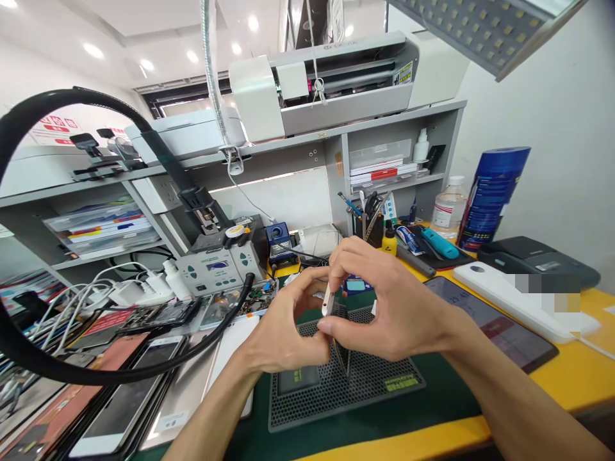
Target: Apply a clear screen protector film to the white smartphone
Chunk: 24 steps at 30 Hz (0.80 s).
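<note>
A smartphone [328, 301] with a pale gold edge is held nearly edge-on above a dark honeycomb-patterned work mat [307, 410]. My left hand [283, 326] is closed on it from the left, with the fingertips at its upper end. From the right, my right hand [389, 304] grips the phone, thumb at the lower end and fingers at the top. Below the hands, a thin dark panel [343, 358] reaches down close to the mat; whether it is joined to the phone I cannot tell. Most of the phone's faces are hidden by the fingers.
Several phones and tablets [129, 378] lie at the left under a black hose [158, 378]. A control station [216, 266] stands behind them. At the right are a dark tablet [500, 320], a white device [509, 301], a bottle [448, 208] and a blue canister [494, 198].
</note>
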Available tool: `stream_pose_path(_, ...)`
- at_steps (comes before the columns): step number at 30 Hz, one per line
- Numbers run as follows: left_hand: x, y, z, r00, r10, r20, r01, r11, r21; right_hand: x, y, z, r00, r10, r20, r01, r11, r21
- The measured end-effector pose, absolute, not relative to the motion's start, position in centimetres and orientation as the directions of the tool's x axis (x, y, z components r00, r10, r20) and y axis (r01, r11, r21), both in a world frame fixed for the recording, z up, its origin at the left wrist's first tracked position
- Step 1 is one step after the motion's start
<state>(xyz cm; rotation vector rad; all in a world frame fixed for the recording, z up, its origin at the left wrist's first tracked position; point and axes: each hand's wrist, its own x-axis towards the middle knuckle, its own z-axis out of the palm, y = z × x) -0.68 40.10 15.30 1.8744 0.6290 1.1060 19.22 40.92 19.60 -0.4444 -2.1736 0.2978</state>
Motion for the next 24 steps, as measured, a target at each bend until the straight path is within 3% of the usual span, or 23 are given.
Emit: stream_pose_path(24,-0.81,40.02,15.85,0.457,0.783,0.422,0.069,-0.504,0.861,18.96,41.40,19.51,-0.536,0.393,0.747,0.186,0.918,-0.350)
